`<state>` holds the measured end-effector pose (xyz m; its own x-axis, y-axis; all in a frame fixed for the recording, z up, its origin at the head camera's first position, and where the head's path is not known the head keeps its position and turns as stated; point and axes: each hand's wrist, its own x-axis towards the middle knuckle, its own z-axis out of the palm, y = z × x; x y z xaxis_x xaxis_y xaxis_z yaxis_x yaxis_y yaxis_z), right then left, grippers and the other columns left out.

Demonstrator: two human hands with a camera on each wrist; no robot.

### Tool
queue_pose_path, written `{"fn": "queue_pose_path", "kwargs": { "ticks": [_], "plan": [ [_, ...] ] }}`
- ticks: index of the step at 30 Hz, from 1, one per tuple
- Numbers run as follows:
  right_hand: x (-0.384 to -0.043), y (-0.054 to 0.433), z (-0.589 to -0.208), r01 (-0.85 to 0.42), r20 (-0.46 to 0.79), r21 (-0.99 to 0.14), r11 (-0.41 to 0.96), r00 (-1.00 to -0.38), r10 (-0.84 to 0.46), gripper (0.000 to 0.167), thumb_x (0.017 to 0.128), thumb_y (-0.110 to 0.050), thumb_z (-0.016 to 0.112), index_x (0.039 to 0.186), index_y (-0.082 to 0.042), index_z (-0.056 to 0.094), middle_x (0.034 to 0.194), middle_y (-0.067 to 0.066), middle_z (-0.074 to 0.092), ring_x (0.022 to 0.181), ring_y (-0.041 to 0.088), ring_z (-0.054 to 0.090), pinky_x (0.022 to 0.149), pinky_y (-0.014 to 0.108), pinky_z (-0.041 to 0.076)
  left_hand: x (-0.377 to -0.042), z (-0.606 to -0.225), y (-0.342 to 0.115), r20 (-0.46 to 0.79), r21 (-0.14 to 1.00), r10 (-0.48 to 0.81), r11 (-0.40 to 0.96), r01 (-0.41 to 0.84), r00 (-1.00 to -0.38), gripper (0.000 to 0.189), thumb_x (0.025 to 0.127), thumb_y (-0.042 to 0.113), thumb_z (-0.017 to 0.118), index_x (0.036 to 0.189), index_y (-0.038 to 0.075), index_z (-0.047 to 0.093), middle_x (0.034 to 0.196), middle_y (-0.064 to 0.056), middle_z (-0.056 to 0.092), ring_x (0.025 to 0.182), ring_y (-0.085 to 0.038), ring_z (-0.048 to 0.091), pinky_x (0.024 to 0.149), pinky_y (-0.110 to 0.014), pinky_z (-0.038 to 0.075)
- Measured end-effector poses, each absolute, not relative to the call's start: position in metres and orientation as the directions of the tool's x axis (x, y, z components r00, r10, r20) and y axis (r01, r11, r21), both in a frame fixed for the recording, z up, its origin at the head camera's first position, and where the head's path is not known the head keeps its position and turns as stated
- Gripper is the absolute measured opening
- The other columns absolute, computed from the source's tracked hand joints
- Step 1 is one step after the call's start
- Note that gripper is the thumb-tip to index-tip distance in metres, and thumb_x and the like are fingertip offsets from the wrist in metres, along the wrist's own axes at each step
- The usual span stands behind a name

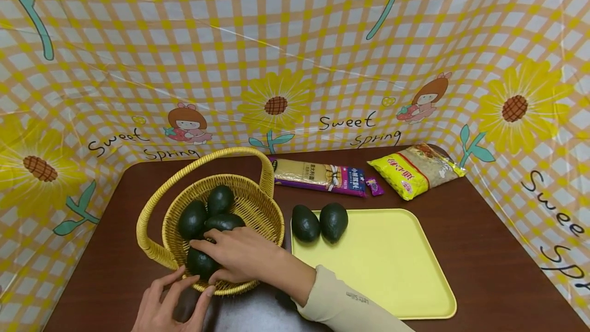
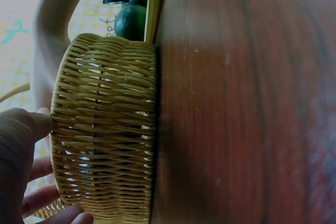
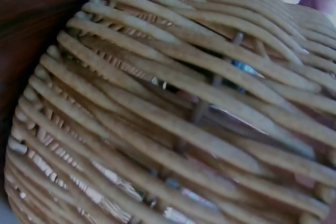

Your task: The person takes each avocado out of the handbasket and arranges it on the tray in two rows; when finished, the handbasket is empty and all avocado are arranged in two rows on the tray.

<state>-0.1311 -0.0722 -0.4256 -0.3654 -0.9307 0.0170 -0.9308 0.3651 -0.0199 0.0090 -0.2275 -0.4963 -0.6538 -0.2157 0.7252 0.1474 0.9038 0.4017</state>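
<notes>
A yellow wicker basket [image 1: 269, 204] with a tall arched handle stands on the left, several dark green avocados inside. My right hand [image 1: 244, 255] reaches in over the near rim and grips the nearest avocado [image 1: 199, 264], fingers over its top and thumb at its near side. Another avocado [image 1: 224, 222] lies just beyond those fingers. At the near left rim, my left hand [image 1: 168, 301] holds the basket's edge, thumb and fingertips on the weave. In the left wrist view the thumb [image 2: 39, 124] lies at the basket rim. The basket's wall [image 3: 173, 93] fills the right wrist view.
A yellow tray [image 1: 382, 265] lies right of the basket, two avocados [image 1: 334, 223] at its far left corner. Behind are a pasta packet [image 1: 318, 177], a small purple packet [image 1: 374, 186] and a yellow bag [image 1: 415, 170]. A patterned cloth surrounds the brown table [image 1: 488, 250].
</notes>
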Motion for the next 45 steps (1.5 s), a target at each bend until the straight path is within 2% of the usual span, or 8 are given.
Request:
{"fn": "queue_pose_path", "kwargs": {
  "ticks": [4, 10, 15, 23, 34, 39, 42, 45],
  "plan": [
    [-0.131, -0.076, -0.426, -0.931, 0.002, -0.029, 0.364, -0.364, -0.931, 0.080, 0.098, -0.061, 0.072, 0.164, -0.024, 0.047, 0.152, 0.002, 0.061, 0.111, 0.014, 0.074, 0.089, 0.027, 0.061, 0.009, -0.497, -0.228, 0.728, 0.400, -0.212, 0.904, 0.152, -0.652, 0.036, 0.070, 0.024, 0.098, 0.097, 0.004, 0.084, 0.105, -0.019, 0.073, 0.078, -0.035, 0.070, 0.070, -0.051, 0.053],
    [-0.131, -0.080, -0.428, -0.932, -0.009, -0.005, 0.363, -0.363, -0.932, 0.081, 0.097, -0.062, 0.074, 0.163, -0.023, 0.047, 0.151, 0.002, 0.061, 0.110, 0.012, 0.074, 0.089, 0.026, 0.061, 0.010, -0.498, -0.228, 0.731, 0.404, -0.207, 0.899, 0.167, -0.651, 0.035, 0.080, 0.033, 0.094, 0.097, 0.004, 0.085, 0.106, -0.018, 0.074, 0.078, -0.037, 0.070, 0.070, -0.051, 0.054],
    [-0.131, -0.082, -0.427, -0.926, -0.025, -0.002, 0.379, -0.379, -0.925, 0.082, 0.096, -0.061, 0.075, 0.163, -0.025, 0.046, 0.153, 0.002, 0.059, 0.104, 0.012, 0.075, 0.087, 0.027, 0.061, 0.010, -0.499, -0.228, 0.730, 0.418, -0.217, 0.892, 0.172, -0.648, 0.036, 0.082, 0.037, 0.093, 0.098, 0.005, 0.085, 0.107, -0.017, 0.074, 0.079, -0.037, 0.069, 0.071, -0.048, 0.053],
    [-0.131, -0.084, -0.427, -0.920, -0.035, -0.026, 0.391, -0.390, -0.920, 0.079, 0.093, -0.061, 0.078, 0.157, -0.024, 0.050, 0.147, 0.002, 0.062, 0.101, 0.013, 0.075, 0.085, 0.028, 0.061, 0.007, -0.501, -0.230, 0.750, 0.398, -0.198, 0.897, 0.192, -0.631, 0.058, 0.098, 0.060, 0.071, 0.097, 0.003, 0.085, 0.105, -0.019, 0.073, 0.077, -0.037, 0.069, 0.070, -0.048, 0.054],
    [-0.134, -0.084, -0.426, -0.918, -0.078, -0.050, 0.393, -0.389, -0.918, 0.082, 0.088, -0.058, 0.085, 0.150, -0.019, 0.048, 0.140, 0.000, 0.064, 0.084, 0.009, 0.072, 0.074, 0.024, 0.059, 0.008, -0.499, -0.229, 0.742, 0.399, -0.203, 0.900, 0.177, -0.639, 0.061, 0.098, 0.063, 0.068, 0.097, 0.004, 0.085, 0.104, -0.018, 0.073, 0.077, -0.037, 0.069, 0.068, -0.050, 0.055],
    [-0.135, -0.081, -0.427, -0.931, -0.057, -0.019, 0.363, -0.362, -0.931, 0.083, 0.089, -0.059, 0.085, 0.156, -0.025, 0.049, 0.144, 0.000, 0.062, 0.092, 0.012, 0.074, 0.082, 0.026, 0.061, 0.008, -0.498, -0.229, 0.746, 0.390, -0.191, 0.902, 0.186, -0.637, 0.060, 0.099, 0.061, 0.068, 0.097, 0.003, 0.084, 0.105, -0.019, 0.073, 0.077, -0.037, 0.069, 0.068, -0.050, 0.055],
    [-0.136, -0.080, -0.427, -0.940, -0.047, 0.000, 0.341, -0.340, -0.939, 0.084, 0.089, -0.061, 0.084, 0.158, -0.028, 0.050, 0.146, 0.001, 0.061, 0.096, 0.012, 0.074, 0.086, 0.028, 0.061, 0.009, -0.498, -0.229, 0.746, 0.400, -0.199, 0.897, 0.189, -0.635, 0.050, 0.094, 0.053, 0.079, 0.097, 0.004, 0.085, 0.105, -0.019, 0.073, 0.078, -0.037, 0.069, 0.069, -0.048, 0.054],
    [-0.137, -0.078, -0.426, -0.946, -0.040, 0.015, 0.325, -0.325, -0.945, 0.085, 0.088, -0.064, 0.082, 0.158, -0.027, 0.051, 0.146, 0.001, 0.061, 0.100, 0.012, 0.074, 0.088, 0.028, 0.061, 0.010, -0.498, -0.228, 0.738, 0.410, -0.208, 0.894, 0.181, -0.642, 0.036, 0.081, 0.036, 0.094, 0.097, 0.004, 0.085, 0.105, -0.019, 0.072, 0.078, -0.035, 0.069, 0.071, -0.044, 0.052]
  ]
}}
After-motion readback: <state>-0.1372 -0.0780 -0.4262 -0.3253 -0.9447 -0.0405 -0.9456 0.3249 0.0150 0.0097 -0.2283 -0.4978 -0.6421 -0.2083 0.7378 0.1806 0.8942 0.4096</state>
